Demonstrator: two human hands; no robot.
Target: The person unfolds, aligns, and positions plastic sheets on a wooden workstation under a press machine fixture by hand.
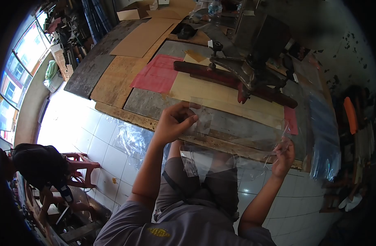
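My left hand point(177, 121) pinches the left edge of a clear plastic sheet point(202, 119) over the front edge of the worktable. At the right, my right hand point(284, 156) has its fingers closed on more clear plastic by the table's front corner. The transparent film stretches between both hands, and its exact outline is hard to make out. Beyond the hands, a yellow sheet point(229, 104) and a red sheet point(157, 74) lie on the grey table surface. A dark red press bar point(237, 84) rests above the yellow sheet.
Brown cardboard point(143, 39) lies on the table at the back left. Blue-tinted plastic point(325, 139) hangs at the right edge. A red stool point(83, 166) and a person with a black backpack point(40, 164) are at the lower left. More clear plastic point(134, 141) is below the table.
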